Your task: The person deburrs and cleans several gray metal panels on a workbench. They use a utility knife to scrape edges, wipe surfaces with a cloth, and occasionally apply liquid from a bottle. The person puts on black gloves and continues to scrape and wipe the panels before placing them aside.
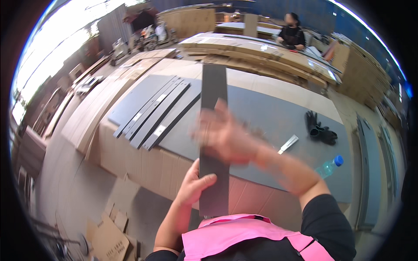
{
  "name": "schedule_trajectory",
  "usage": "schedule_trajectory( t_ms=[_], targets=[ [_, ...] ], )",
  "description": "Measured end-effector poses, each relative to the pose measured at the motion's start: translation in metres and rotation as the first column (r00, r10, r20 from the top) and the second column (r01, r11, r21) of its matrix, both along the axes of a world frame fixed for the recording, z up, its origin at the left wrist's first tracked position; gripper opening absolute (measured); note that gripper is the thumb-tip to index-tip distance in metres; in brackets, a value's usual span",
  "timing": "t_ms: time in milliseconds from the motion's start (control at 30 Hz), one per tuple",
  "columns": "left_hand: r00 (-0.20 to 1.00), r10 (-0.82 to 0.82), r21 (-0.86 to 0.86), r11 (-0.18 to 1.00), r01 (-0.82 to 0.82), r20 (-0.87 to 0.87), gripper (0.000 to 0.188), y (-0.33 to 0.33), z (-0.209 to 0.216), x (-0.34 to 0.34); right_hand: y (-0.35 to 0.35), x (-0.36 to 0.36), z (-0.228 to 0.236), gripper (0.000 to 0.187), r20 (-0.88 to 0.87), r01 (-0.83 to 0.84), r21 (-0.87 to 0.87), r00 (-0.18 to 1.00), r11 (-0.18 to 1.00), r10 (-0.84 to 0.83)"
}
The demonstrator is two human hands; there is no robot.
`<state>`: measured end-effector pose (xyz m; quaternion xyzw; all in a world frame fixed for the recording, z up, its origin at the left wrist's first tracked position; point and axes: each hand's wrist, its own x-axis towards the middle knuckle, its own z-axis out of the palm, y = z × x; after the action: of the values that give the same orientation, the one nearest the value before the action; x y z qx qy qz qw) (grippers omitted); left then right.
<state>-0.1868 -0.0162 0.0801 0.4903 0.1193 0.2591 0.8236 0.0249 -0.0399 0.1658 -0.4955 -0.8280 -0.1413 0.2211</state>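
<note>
A long narrow dark grey panel (213, 91) runs from near my chest up over the work table. My left hand (194, 185) grips its near end, thumb across the face. My right hand (224, 135) is blurred in motion in front of the middle of the panel, fingers spread, holding nothing. Under them lies a large dark grey board (270, 122) on a cardboard-covered table (152, 167).
Several dark grey slats (152, 115) lie to the left on the board. Black gloves (320, 130), a small white tool (288, 144) and a clear bottle with a blue cap (329, 166) lie at right. Flat cardboard stacks (261, 52) sit beyond; another person (291, 35) works far back.
</note>
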Motion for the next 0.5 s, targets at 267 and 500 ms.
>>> schedule_trajectory(
  t_ms=[267, 500],
  targets=[
    [0.958, 0.205, 0.169, 0.970, -0.172, -0.201, 0.052, -0.063, -0.011, -0.078, 0.065, -0.007, -0.047, 0.019, -0.128, 0.005, 0.389, 0.991, 0.921, 0.049],
    [0.958, 0.287, -0.124, 0.951, -0.282, 0.021, 0.053, -0.128, 0.006, -0.132, 0.141, 0.020, -0.072, 0.049, -0.297, -0.059, -0.243, 0.955, 0.968, -0.017]
  ],
)
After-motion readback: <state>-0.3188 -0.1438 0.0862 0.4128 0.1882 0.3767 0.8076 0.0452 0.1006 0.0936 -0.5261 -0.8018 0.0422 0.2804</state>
